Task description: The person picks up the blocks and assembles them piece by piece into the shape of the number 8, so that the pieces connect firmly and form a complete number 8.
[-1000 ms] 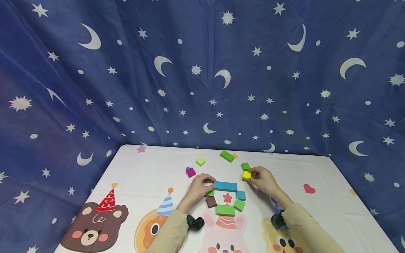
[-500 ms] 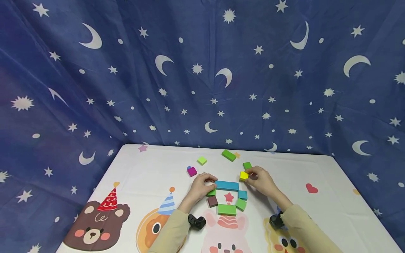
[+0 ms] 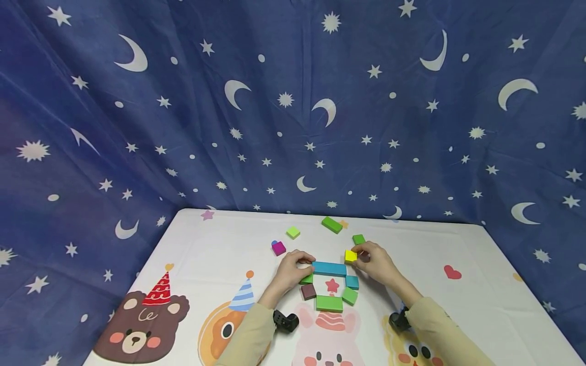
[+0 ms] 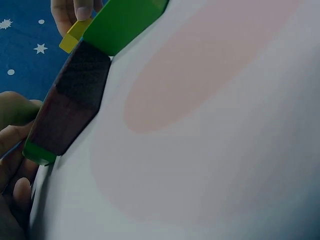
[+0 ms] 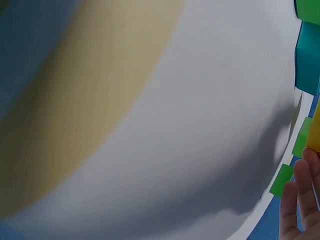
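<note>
Blocks form a ring around a printed red star. My left hand [image 3: 289, 270] pinches the left end of a long blue block [image 3: 330, 269] at the ring's back, its thumb beside a partly hidden green block [image 3: 306, 279]. My right hand [image 3: 379, 264] pinches a yellow block [image 3: 350, 256] between thumb and fingers, just behind the blue block's right end; the right wrist view shows the yellow block [image 5: 314, 132] at its edge. The ring also has a brown block [image 3: 309, 291], a long green block [image 3: 329, 303], a green block [image 3: 350, 296] and a small blue block [image 3: 352, 282].
Behind the ring lie a purple block [image 3: 279, 248], a light green block [image 3: 293, 233], a long green block [image 3: 331, 224] and a green block [image 3: 359, 239] beside the right fingers. A starry blue curtain [image 3: 229, 132] hangs behind the white table [image 3: 426, 244].
My right hand has carried the yellow block a little left and toward the blue block's right end. The left hand stays at the long blue block. The head view has shifted slightly.
</note>
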Demonstrator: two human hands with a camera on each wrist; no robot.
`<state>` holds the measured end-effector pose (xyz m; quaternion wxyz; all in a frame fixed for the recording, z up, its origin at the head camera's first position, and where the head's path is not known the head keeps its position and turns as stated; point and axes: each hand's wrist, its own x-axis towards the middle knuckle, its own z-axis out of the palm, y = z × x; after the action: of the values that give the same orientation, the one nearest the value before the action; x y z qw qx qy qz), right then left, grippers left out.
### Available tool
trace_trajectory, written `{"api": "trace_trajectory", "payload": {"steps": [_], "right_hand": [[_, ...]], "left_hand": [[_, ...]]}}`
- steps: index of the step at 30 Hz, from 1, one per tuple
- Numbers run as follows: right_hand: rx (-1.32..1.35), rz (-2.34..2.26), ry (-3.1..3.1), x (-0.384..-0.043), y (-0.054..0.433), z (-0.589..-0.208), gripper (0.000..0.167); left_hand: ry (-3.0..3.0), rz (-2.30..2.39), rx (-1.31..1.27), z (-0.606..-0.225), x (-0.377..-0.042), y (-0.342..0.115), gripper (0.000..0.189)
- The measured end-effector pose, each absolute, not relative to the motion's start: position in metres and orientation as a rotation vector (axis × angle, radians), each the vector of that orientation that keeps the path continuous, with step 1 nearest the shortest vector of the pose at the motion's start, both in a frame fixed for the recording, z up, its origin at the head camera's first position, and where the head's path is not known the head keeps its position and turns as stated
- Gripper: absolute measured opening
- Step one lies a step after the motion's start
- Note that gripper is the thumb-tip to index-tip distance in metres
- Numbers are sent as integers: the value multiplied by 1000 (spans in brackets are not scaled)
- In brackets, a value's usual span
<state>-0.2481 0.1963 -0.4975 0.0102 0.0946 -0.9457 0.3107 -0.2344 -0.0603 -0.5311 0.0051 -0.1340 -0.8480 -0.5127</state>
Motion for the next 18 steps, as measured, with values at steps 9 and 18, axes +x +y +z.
{"api": "trace_trajectory", "payload": {"steps": [9,18], "right_hand": [[313,968,-2962,-247,195,-501,32],[314,986,-2978,-248,196,-504,31]], "left_hand": [[-2657,-1603,-424,-531,-234,-60,19],[-2666,-1582,-429,-530,-233,-60,18]]}}
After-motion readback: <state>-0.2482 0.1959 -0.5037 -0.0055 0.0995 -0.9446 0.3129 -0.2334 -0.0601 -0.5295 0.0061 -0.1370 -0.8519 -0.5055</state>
